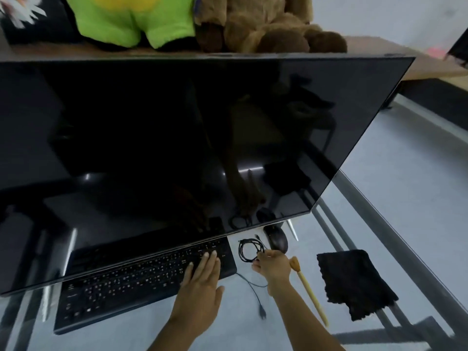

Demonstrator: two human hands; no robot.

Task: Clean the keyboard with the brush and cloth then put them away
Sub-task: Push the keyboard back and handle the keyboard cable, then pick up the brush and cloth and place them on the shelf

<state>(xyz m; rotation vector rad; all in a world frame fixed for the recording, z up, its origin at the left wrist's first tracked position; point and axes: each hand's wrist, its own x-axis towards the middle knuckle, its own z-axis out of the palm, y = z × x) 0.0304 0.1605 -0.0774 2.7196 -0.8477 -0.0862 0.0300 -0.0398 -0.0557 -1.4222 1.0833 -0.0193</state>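
Observation:
A black keyboard lies on a glass table, its far edge tucked under the monitor. My left hand rests flat on the keyboard's right end, fingers spread. My right hand is just right of the keyboard, fingers curled at a coiled black cable; whether it grips the cable is unclear. A brush with a pale wooden handle and tan bristles lies right of that hand. Farther right lies a folded black cloth.
A large dark monitor overhangs the keyboard. A black mouse sits beyond my right hand. A loose cable end trails toward me. Plush toys stand on a shelf behind. The table's metal frame runs along the right.

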